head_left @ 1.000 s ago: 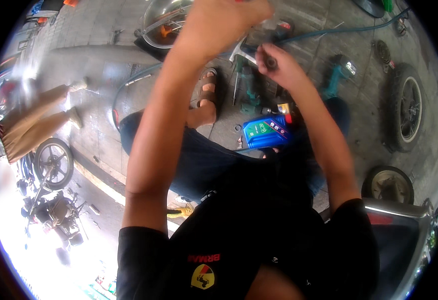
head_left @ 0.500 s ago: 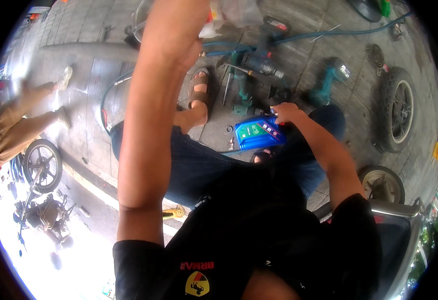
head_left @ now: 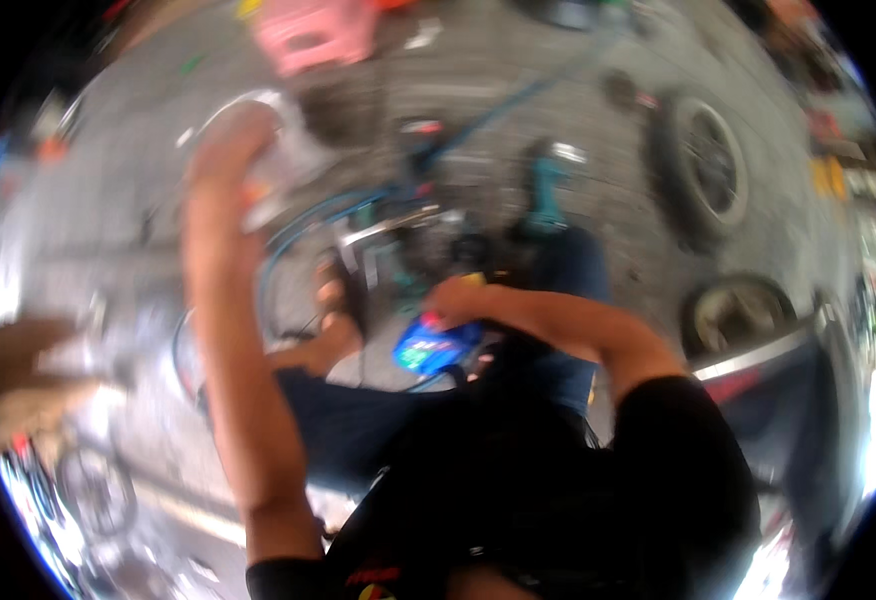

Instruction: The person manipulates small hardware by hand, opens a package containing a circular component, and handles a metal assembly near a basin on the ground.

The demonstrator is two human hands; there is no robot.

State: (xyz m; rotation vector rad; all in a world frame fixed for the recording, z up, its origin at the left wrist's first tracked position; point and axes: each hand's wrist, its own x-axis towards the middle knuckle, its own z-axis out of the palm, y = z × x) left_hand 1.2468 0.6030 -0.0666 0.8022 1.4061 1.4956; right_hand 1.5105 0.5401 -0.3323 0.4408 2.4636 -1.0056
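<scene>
My right hand point(head_left: 455, 300) is closed on the top end of a blue plastic jug point(head_left: 436, 347), which looks like an oil bottle, low between my legs. The jug has a green and red label and is partly hidden by the hand. My left arm stretches far forward. Motion smears my left hand point(head_left: 241, 132), over a pale, clear plastic bag point(head_left: 303, 155) and a thin rounded rim; whether its fingers hold the bag cannot be made out. Several power tools lie ahead, among them a teal one point(head_left: 546, 195), with a metal bar point(head_left: 390, 226) near my sandalled foot.
A wheel with tyre point(head_left: 708, 165) lies on the paving to the right, a second wheel point(head_left: 741, 315) nearer. A pink stool point(head_left: 315, 35) stands at the far side. A blue hose point(head_left: 518, 100) crosses the ground. Another person's tan-trousered leg point(head_left: 28, 375) shows at left.
The view has swung, bringing the pink stool into sight and blurring the picture. My left hand now shows beside the plastic bag. My right hand stays at the jug, which appears tilted differently.
</scene>
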